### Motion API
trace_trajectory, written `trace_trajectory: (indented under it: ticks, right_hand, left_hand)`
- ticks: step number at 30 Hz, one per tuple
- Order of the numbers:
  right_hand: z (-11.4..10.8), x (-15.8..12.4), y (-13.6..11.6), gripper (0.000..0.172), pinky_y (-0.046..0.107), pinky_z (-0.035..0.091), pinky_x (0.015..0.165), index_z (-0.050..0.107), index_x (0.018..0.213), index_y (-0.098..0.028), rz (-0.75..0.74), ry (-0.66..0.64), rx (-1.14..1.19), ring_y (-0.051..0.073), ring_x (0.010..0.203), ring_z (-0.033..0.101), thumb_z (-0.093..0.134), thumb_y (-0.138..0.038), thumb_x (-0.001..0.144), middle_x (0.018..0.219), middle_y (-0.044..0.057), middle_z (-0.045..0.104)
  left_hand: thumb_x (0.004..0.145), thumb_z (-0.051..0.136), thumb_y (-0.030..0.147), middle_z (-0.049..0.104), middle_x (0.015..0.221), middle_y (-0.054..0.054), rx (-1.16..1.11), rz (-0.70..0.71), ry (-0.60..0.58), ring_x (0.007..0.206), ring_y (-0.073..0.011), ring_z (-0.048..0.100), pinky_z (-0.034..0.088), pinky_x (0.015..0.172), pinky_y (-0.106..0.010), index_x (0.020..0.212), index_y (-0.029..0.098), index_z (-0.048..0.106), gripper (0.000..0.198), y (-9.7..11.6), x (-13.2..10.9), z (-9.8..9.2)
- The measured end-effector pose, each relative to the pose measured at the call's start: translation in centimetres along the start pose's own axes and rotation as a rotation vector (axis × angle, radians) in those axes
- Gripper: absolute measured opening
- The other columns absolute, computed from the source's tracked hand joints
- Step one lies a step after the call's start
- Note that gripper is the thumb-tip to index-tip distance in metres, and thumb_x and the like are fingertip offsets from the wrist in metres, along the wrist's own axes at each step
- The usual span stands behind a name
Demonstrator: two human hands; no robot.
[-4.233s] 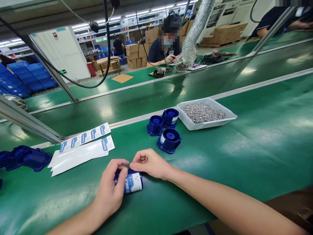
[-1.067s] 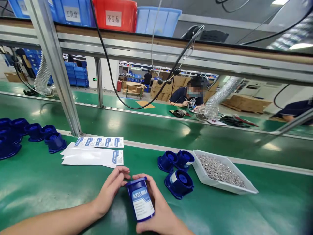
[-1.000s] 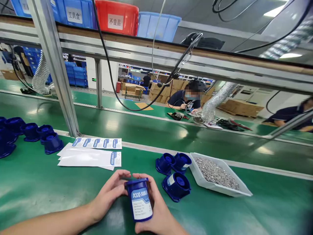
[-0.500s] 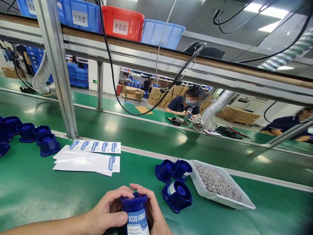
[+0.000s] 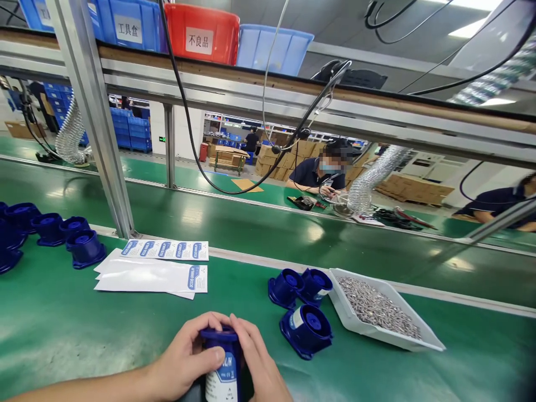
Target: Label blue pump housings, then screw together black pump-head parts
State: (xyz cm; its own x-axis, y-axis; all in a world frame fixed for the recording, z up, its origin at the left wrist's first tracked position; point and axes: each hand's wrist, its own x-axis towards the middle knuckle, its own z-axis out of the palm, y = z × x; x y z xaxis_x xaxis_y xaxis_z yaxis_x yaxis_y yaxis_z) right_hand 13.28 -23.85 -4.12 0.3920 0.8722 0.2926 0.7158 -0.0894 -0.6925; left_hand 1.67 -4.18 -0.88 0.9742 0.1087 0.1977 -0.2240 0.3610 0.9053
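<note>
Both hands close around a dark blue plastic pump housing (image 5: 221, 368) with a blue-and-white label, at the bottom middle of the head view. My left hand (image 5: 190, 354) wraps its left side, the thumb lying on the label and the fingers over the top rim. My right hand (image 5: 262, 357) holds the right side, fingertips meeting the left ones at the rim. The lower end of the housing runs out of view. Beyond them lie label sheets (image 5: 151, 274) on the green mat. To the right stand three more blue housings (image 5: 307, 329), at least two with labels.
A white tray (image 5: 345, 318) of small metal screws sits at the right. Several unlabelled blue housings (image 5: 86, 248) stand at the left. A metal post (image 5: 94, 123) and a shelf with bins (image 5: 201, 33) rise behind. A black cable (image 5: 188, 123) hangs down. Across the bench sits a co-worker (image 5: 318, 173).
The housing has turned in my hands, so its label shows a different part. Both hands have shifted slightly left, and the fingertips have drawn together over the rim.
</note>
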Motion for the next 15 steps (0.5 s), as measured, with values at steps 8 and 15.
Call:
trace_trajectory:
  ticks: [8, 15]
  right_hand:
    - [-0.1, 0.1, -0.9, 0.115, 0.031, 0.066, 0.089, 0.024, 0.173, -0.027, -0.177, 0.045, -0.152, 0.034, 0.118, 0.074, 0.083, -0.012, 0.076, 0.15, 0.02, 0.055]
    - [0.7, -0.8, -0.3, 0.104, 0.032, 0.068, 0.085, 0.022, 0.174, -0.026, -0.179, 0.04, -0.294, 0.035, 0.112, 0.078, 0.076, -0.017, 0.085, 0.149, 0.022, 0.058]
  left_hand:
    - [0.086, 0.086, 0.048, 0.06, 0.134, -0.012, 0.062, -0.004, 0.018, 0.117, -0.0289, 0.059, 0.046, 0.1, -0.042, 0.1, 0.021, 0.056, 0.043, 0.0, -0.1, 0.0]
    - [0.081, 0.074, 0.025, 0.041, 0.154, -0.016, 0.272, -0.036, 0.087, 0.123, -0.0319, 0.055, 0.042, 0.107, -0.05, 0.107, 0.021, 0.053, 0.034, -0.3, -0.7, 0.5]
